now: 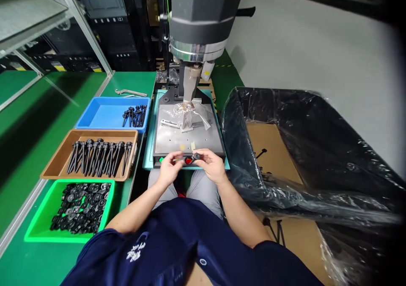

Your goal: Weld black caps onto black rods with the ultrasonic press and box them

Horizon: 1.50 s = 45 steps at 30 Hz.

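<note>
At the near edge of the metal base plate (pixel 166 142), the right hand (pixel 213 166) has its thumb and fingers closed on a small black part (pixel 196 156) with a round head, beside a red button (pixel 187 161). The left hand (pixel 169 169), also at the plate's near edge, is curled by a green button (pixel 161 160); its fingertips are blurred, so I cannot tell whether they grip anything. Left of the plate sit a blue tray (pixel 106 112) and a brown tray (pixel 52 172), both holding black stems (pixel 91 157), and a green tray (pixel 33 231) of small black pieces (pixel 80 210). Right of the plate stands a plastic-lined bin (pixel 317 129).
</note>
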Available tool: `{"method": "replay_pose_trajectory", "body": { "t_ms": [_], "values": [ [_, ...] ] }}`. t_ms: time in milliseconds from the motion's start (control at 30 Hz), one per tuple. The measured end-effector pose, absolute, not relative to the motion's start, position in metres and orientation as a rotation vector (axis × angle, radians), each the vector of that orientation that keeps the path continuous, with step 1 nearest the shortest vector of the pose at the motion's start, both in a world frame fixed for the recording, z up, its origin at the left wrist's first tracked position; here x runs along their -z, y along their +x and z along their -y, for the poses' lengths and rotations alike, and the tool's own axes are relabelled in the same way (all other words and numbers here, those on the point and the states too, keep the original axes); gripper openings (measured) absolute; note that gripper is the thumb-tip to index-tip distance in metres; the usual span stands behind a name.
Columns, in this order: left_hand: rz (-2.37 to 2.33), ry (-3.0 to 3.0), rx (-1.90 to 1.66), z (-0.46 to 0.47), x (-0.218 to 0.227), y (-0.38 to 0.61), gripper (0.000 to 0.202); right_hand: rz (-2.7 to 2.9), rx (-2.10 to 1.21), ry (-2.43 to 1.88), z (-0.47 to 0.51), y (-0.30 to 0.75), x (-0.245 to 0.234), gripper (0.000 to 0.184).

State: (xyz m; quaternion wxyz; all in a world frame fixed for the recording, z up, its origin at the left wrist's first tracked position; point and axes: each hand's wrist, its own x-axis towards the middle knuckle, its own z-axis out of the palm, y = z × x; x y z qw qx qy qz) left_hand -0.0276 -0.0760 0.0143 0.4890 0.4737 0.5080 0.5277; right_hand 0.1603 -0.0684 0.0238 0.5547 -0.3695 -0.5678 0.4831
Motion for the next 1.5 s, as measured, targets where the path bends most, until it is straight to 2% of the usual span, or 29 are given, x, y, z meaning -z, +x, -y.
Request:
{"method": "replay_pose_trajectory", "body": {
  "t_ms": [100,200,333,533,667,1100,1300,1433,1500],
  "values": [
    [-1.077,1.611,-1.239,0.089,-0.027,-0.015,0.030,1.332,-1.014,-0.869,0.074,0.143,-0.027,0.029],
    [-1.107,1.770,-1.326,0.087,-0.034,-0.012,0.020,1.311,-0.962,-0.837,0.077,0.131,-0.027,0.026],
    [-1.175,1.713,-1.321,0.081,-0.032,-0.018,0.010,1.338,-0.946,-0.898,0.078,0.126,-0.028,0.035],
    [-1.114,1.242,-1.166,0.085,-0.032,-0.022,0.031,1.400,-1.126,-1.007,0.072,0.132,-0.026,0.044],
    [-1.033,1.080,-1.086,0.088,-0.044,-0.022,0.035,1.273,-1.319,-1.011,0.070,0.128,-0.024,0.050],
    [-1.117,1.171,-1.040,0.105,-0.038,-0.040,0.026,1.220,-1.291,-0.991,0.065,0.107,-0.023,0.058],
    [-1.410,1.335,-1.125,0.123,-0.073,-0.109,0.021,1.256,-1.509,-0.785,0.066,0.094,-0.024,0.058],
    [-1.942,1.319,-1.221,0.117,-0.098,-0.198,0.025,1.262,-1.565,-0.818,0.068,0.097,-0.018,0.049],
    [-2.260,1.299,-1.113,0.109,-0.104,-0.249,0.027,1.255,-1.570,-0.847,0.071,0.101,-0.014,0.046]
  ]
}}
